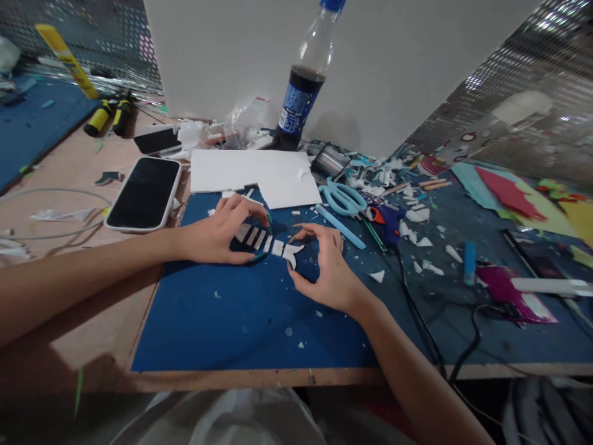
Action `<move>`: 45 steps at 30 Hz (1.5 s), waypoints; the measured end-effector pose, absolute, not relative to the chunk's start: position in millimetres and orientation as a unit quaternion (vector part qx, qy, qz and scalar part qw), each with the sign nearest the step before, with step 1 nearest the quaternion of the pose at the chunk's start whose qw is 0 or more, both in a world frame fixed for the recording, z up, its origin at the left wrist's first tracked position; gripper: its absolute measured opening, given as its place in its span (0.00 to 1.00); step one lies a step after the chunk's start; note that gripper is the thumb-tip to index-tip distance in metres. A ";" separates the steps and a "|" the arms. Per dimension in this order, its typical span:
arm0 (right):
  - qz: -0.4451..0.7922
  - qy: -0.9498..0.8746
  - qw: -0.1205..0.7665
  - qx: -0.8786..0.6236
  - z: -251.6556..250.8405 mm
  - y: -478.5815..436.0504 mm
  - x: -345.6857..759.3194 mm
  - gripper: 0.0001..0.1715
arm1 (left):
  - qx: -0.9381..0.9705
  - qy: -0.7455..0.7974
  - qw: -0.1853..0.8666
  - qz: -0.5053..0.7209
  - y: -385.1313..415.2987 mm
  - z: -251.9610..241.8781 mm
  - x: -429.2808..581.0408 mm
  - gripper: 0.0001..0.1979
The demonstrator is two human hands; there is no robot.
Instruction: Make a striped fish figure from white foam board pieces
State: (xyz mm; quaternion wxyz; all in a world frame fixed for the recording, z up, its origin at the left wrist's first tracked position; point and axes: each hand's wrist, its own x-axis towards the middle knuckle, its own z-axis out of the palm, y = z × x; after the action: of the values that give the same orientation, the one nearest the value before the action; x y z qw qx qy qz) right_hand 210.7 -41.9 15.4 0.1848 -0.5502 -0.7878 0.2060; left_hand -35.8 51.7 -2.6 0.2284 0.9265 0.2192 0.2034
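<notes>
White foam-like pieces lie in a row on the blue mat: several narrow strips, a small block and a fish-tail-shaped piece at the right end. My left hand arches over the strips, its thumb and index finger apart on either side of them. My right hand curves around the tail piece with its fingers apart; the thumb tip is at the piece's lower edge, and whether it touches cannot be told. Part of the row is hidden under my left hand.
Behind my hands lie a white sheet and a cola bottle. A phone sits at left. To the right are blue scissors, a light-blue strip, a corded glue gun and scattered white scraps.
</notes>
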 end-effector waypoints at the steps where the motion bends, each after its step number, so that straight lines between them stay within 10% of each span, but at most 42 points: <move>1: 0.205 -0.788 0.185 -0.550 15.1 -42.0 211.2 0.34 | 0.926 0.220 0.230 0.203 51.6 -2.6 -35.8 0.24; 45: 0.180 -0.806 0.196 -0.529 17.1 -40.8 216.1 0.36 | 0.930 0.251 0.200 0.181 48.4 -0.1 -32.5 0.32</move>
State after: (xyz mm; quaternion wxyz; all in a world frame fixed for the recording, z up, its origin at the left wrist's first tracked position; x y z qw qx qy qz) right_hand 216.1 -40.8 17.1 0.1964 -0.5292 -0.8057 0.1796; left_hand -32.5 48.4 -0.1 0.2003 0.9298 0.2505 0.1806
